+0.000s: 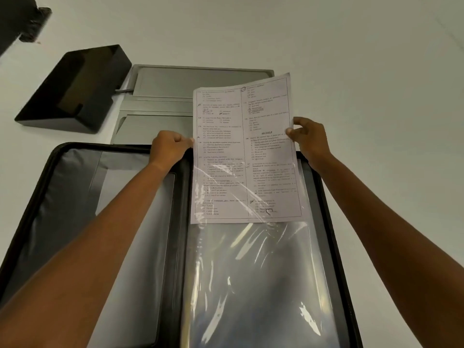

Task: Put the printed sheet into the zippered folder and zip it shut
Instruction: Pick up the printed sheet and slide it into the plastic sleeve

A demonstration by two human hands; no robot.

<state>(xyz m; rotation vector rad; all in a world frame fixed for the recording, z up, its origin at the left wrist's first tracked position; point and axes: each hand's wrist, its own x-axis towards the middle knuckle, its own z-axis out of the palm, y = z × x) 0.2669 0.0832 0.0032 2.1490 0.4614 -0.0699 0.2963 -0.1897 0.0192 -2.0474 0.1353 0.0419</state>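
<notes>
- The zippered folder lies opened flat on the white table, its black zip edge running round both halves.
- The printed sheet stands in the folder's right half, its lower part slid under the clear plastic sleeve and its upper part sticking out past the folder's far edge, the top slightly curled.
- The left hand is clenched at the sheet's left edge and grips it there (the fingertips themselves are hidden under the knuckles).
- The right hand pinches the sheet's right edge between thumb and curled fingers, about level with the left hand.
- Both forearms reach in over the folder, one across each half.
- Beyond the folder a flat grey case lies on the table, partly behind the sheet.
- A black box sits to the left, just beside the grey case.
</notes>
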